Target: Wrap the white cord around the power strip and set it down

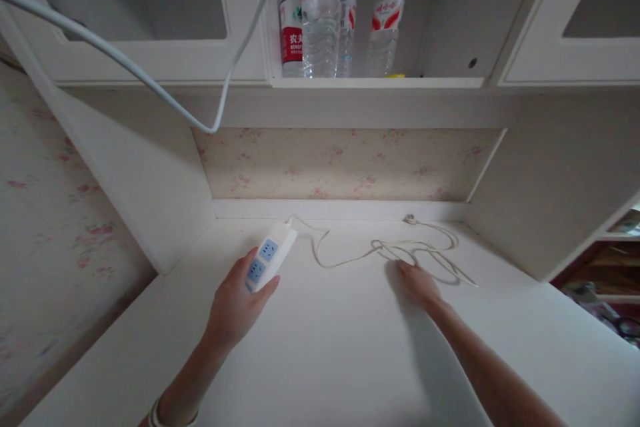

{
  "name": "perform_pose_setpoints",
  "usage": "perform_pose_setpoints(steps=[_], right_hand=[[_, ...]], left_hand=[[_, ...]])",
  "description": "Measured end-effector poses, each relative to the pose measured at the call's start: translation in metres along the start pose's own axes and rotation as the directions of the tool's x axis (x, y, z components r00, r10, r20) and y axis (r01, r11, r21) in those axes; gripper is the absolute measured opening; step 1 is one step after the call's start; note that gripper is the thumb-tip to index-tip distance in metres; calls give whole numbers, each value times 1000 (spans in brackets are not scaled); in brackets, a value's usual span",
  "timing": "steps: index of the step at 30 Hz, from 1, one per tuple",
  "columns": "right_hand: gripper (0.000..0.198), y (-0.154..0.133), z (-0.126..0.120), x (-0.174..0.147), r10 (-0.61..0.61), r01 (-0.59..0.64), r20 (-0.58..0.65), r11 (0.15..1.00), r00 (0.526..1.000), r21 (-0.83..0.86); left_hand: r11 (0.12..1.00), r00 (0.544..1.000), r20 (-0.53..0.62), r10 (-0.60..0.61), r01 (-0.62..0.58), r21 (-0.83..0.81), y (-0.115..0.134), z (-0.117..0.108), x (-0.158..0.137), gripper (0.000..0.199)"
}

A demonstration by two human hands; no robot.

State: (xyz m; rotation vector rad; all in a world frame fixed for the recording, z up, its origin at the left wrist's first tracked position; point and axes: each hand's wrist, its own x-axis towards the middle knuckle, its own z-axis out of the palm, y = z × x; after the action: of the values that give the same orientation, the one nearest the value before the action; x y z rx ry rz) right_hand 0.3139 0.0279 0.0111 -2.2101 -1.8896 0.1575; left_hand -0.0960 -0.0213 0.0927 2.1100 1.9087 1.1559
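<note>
A bracelet [155,413] rings the left wrist at the lower edge of the view, and both bare forearms reach forward over a white table [320,353]. The left hand [233,313] grips the near end of a white power strip [279,255], left of the middle over the table's rear part. Its slim body probably suits this hold, thumb along one side and fingers round the other, with two blue socket faces turned up. The far end, where the cord [327,267] leaves, points toward the back, which likely keeps the lead out of the palm. Whether the strip rests on the table or hangs just above it, I cannot tell.

The right hand [419,287] is palm down, fingertips at the near side of the cord's loops; whether they pinch it is hidden. The cord looks thin and slack, which would explain its loose tangle. That arm slants in from the lower right, nearly straight, while the left wrist angles inward.

Beyond the loops, the plug [410,219] lies near the back edge. Behind that is a floral wall panel [345,163]; above it, plastic bottles [321,27] stand in a cabinet.
</note>
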Motion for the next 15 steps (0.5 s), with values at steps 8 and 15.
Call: perform_pose_setpoints(steps=[8, 15], right_hand=[[45, -83, 16, -35, -181, 298, -401, 921, 898, 252], [57, -145, 49, -28, -185, 495, -517, 662, 836, 563]], left_hand=[[962, 952, 141, 270, -263, -67, 20, 38, -19, 53], [930, 926, 259, 274, -187, -316, 31, 55, -26, 57]])
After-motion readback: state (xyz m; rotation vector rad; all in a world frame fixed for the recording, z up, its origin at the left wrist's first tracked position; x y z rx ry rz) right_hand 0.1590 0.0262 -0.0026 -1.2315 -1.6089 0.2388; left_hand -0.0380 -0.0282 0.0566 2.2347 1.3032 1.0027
